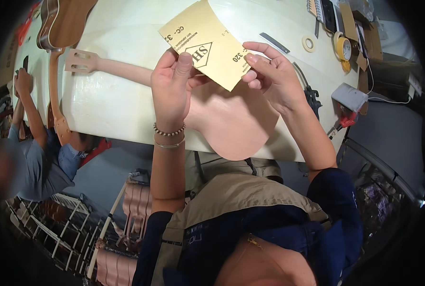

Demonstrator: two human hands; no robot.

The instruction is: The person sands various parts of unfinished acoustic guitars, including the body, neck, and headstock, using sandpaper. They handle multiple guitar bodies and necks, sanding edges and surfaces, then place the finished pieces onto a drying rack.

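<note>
Between my two hands I hold up a sheet of sandpaper [217, 40], its yellowish printed backing facing me. My left hand [176, 78] pinches its lower left edge, thumb on top. On the right edge, my right hand [272, 71] grips the sheet with thumb and fingers. Below the sheet lies an unfinished pale wooden ukulele or small guitar [238, 126], flat on the table with its body near the front edge. Its neck and slotted headstock [81, 62] point left. Part of its body is hidden behind my hands and the sheet.
The pale table [122, 105] also bears a brown guitar [69, 21] at far left, a metal ruler [274, 43], masking tape [308, 45], yellow tape [342, 47] and a grey box [349, 97] with a cable. A co-worker [36, 157] works at left. Racks of wooden parts [117, 267] stand below.
</note>
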